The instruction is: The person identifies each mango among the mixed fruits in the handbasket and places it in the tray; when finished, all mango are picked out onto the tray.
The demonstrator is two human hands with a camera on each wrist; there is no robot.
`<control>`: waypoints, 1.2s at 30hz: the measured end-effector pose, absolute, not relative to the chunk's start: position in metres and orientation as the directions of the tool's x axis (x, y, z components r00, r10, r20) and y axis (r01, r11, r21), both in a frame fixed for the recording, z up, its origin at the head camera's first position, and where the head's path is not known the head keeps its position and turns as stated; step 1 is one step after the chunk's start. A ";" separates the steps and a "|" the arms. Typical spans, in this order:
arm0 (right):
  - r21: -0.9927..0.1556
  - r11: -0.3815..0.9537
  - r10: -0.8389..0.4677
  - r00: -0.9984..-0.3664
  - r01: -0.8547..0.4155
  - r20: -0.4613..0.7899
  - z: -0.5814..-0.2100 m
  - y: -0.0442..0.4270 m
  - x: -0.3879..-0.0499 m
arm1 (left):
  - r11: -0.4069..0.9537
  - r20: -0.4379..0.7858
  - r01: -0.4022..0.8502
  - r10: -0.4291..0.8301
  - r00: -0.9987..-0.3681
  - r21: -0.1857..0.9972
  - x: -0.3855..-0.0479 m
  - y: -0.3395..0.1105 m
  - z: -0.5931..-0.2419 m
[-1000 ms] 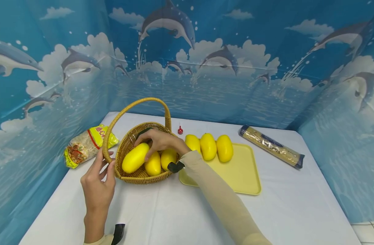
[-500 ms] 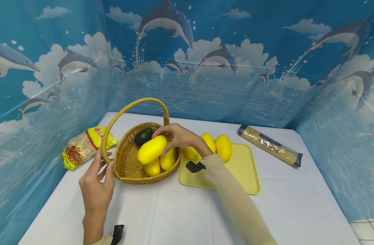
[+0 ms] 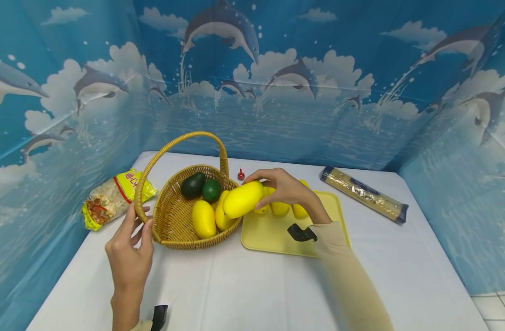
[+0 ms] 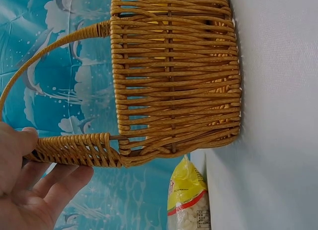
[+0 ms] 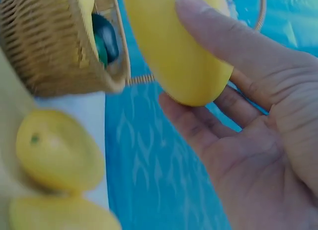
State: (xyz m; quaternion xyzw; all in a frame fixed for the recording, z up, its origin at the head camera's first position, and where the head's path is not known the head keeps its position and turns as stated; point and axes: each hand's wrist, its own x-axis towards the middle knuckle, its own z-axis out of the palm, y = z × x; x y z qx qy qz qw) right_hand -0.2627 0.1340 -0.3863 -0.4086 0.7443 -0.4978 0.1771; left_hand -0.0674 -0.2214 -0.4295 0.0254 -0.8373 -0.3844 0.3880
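My right hand (image 3: pixel 283 186) grips a yellow mango (image 3: pixel 243 199) between thumb and fingers, raised over the basket's right rim and the tray's left edge. At the left, my left hand (image 3: pixel 130 253) pinches the foot of the handle of the wicker basket (image 3: pixel 169 230); in the left wrist view its thumb lies against the woven handle. Inside the basket are two dark green avocados (image 3: pixel 193 185) and two more mangoes (image 3: pixel 204 219). Several mangoes (image 5: pixel 59 150) lie on the yellow tray (image 3: pixel 273 236), partly hidden behind my right hand in the head view.
A printed food bag (image 3: pixel 116 197) lies left of the basket. A long gold packet with dark ends (image 3: pixel 364 194) lies at the back right. One small red object (image 3: pixel 241 174) sits behind the tray. A dolphin-print curtain (image 3: pixel 252 115) surrounds the white table.
My right hand has lifted the mango out of the basket and carried it right, toward the tray. Both avocados now show in the basket. The left hand has stayed at the handle.
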 end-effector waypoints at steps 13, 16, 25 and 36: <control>-0.905 0.144 -0.627 -0.744 -0.401 0.230 -0.409 0.254 -0.250 | 0.707 0.624 0.240 -0.349 -0.699 0.665 -0.066 -0.220 -0.428; -0.911 0.128 -0.581 -0.774 -0.393 0.252 -0.416 0.277 -0.245 | 0.710 0.626 0.236 -0.353 -0.696 0.664 -0.066 -0.221 -0.428; -0.920 0.227 -0.313 -0.918 -0.320 0.242 -0.433 0.308 -0.227 | 0.708 0.624 0.237 -0.353 -0.697 0.665 -0.066 -0.222 -0.427; -0.827 0.546 0.003 -0.987 -0.135 0.163 -0.458 0.316 -0.223 | 0.707 0.624 0.242 -0.347 -0.700 0.665 -0.068 -0.221 -0.429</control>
